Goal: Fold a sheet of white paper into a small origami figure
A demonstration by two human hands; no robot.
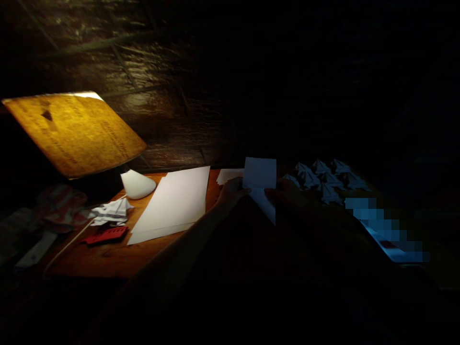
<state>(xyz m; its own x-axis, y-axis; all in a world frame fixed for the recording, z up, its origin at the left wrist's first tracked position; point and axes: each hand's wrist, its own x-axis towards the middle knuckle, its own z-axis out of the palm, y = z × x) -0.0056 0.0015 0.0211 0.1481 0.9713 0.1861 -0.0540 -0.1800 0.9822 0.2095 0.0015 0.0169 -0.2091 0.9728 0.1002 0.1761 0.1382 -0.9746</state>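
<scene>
A partly folded sheet of white paper (pixel 260 173) is held up over the table between my two hands. Its upper part is a flat rectangle, and its lower part tapers in a diagonal fold to a point at the lower right. My left hand (pixel 234 188) is closed on the paper's left edge, thumb on the front near the crease. On the opposite edge my right hand (pixel 282 189) pinches the paper, mostly lost in shadow. Several folded paper figures (pixel 321 177) stand just beyond my right hand.
Large white sheets (pixel 172 203) lie on the wooden table (pixel 108 263), with smaller paper pieces (pixel 230 175) behind my left hand. At left are a lit lamp (pixel 77 132), crumpled paper (pixel 112 211), a red object (pixel 108 235) and a cord (pixel 70 243). A glowing screen (pixel 388 239) sits at right.
</scene>
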